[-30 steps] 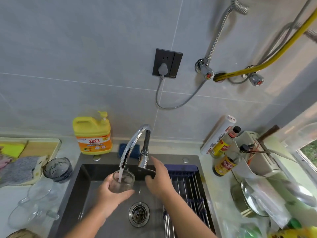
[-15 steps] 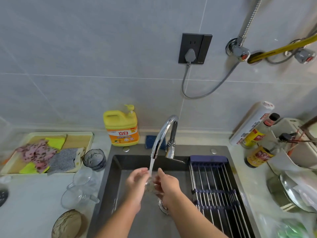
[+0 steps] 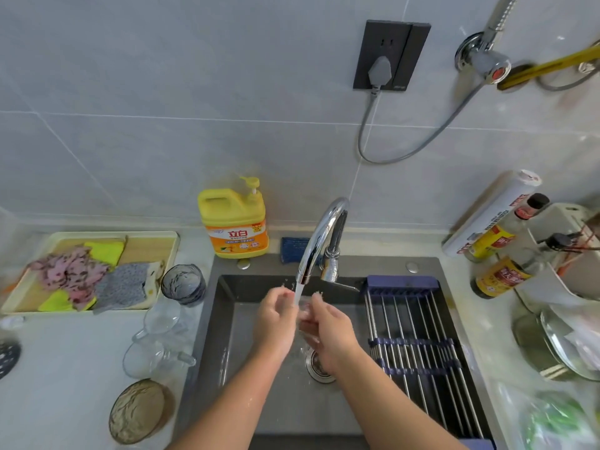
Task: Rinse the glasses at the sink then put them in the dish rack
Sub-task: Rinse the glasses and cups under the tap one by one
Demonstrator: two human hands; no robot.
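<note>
Both hands are over the sink (image 3: pixel 227 319), under the faucet (image 3: pixel 319 241). The water (image 3: pixel 298 292) runs down in a thin white stream and falls between them. The left hand (image 3: pixel 276 319) and the right hand (image 3: pixel 328 332) have a clear glass (image 3: pixel 304 309) between them, just under the stream and above the drain (image 3: pixel 316 365). The grip of each hand is narrow, with the fingers curled in on the glass from its own side. The glass is blurred by the water, so I cannot tell how exactly the fingers lie on it. Small drops fly around the fingertips.

The rack (image 3: pixel 418 336) is a row of metal rods with blue ends, and it lies over the right part of the sink, just beside the right hand. No glass is on it.

On the surface (image 3: pixel 65 368) left of the sink there are more pieces: a dark glass (image 3: pixel 183 284) standing upright near the sink corner, a clear cup (image 3: pixel 162 316) just in front of it, a mug (image 3: pixel 152 355) with its handle toward the sink, and a brown bowl (image 3: pixel 138 410) nearest to the camera. Behind them a tray (image 3: pixel 168 237) holds some cloths (image 3: pixel 78 271). A yellow soap bottle (image 3: pixel 235 222) stands at the wall behind the sink, with a blue sponge (image 3: pixel 293 250) to its right. Two sauce bottles (image 3: pixel 500 277) stand on the right side.
</note>
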